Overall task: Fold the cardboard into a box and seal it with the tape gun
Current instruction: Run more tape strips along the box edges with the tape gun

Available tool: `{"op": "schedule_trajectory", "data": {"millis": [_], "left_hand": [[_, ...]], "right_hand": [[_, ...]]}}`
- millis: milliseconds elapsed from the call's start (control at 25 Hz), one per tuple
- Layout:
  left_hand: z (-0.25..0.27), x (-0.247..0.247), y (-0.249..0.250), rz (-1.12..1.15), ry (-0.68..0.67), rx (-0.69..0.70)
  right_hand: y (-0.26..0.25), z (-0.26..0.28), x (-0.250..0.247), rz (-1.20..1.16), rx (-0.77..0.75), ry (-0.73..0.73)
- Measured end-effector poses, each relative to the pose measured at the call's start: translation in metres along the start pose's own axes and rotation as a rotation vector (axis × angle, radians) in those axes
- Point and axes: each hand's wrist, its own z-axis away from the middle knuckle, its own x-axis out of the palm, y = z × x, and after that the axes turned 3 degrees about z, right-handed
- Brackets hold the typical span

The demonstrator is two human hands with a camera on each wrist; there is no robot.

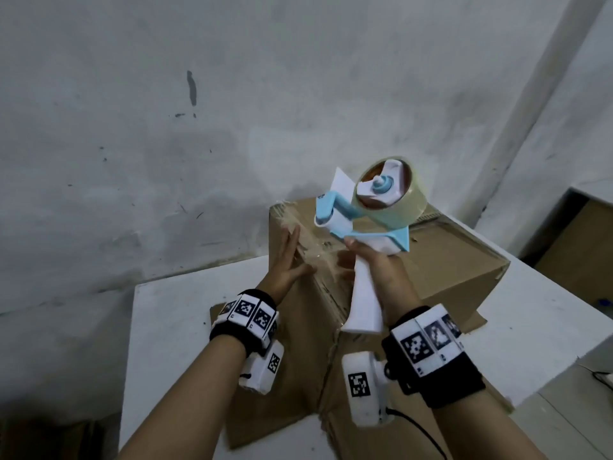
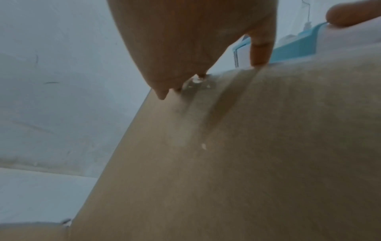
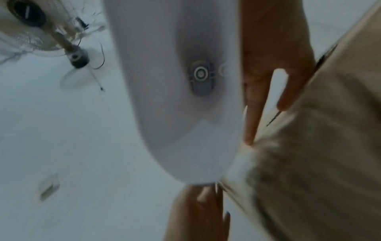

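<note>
Cardboard box (image 1: 441,260), taping underway
I'm flattening tape on it with my open left hand (image 1: 287,260); my right hand (image 1: 374,270) is gripping the raised tape gun (image 1: 365,207), whose strip could wrinkle.

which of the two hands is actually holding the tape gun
The right hand, fingers wrapped round the tape gun handle. The left hand lies flat with straight fingers on the cardboard box.

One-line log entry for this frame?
stage: sealing | left hand: flat on taped box side | right hand: grips tape gun, raised off box | table
</note>
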Motion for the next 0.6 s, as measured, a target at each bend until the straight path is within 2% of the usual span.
{"op": "schedule_trajectory", "data": {"millis": [40,200,400,480,600], "left_hand": [[0.000,-0.009,0.002,-0.069,-0.005,0.011],[-0.024,-0.030,0.004,-0.415,0.148,0.046],[-0.080,-0.041,-0.001,-0.588,0.058,-0.050],[-0.099,-0.051,-0.002,-0.531,0.078,-0.015],[-0.114,-0.059,-0.002,-0.209,0.148,-0.005]], "right_hand": [[-0.011,-0.004,0.002,0.011,-0.001,-0.016],[-0.052,-0.033,0.017,0.063,-0.108,-0.061],[-0.067,-0.090,0.040,0.185,-0.056,-0.088],[-0.060,-0.109,0.048,0.220,-0.039,-0.087],[-0.046,-0.128,0.060,0.238,0.015,-0.125]]}}
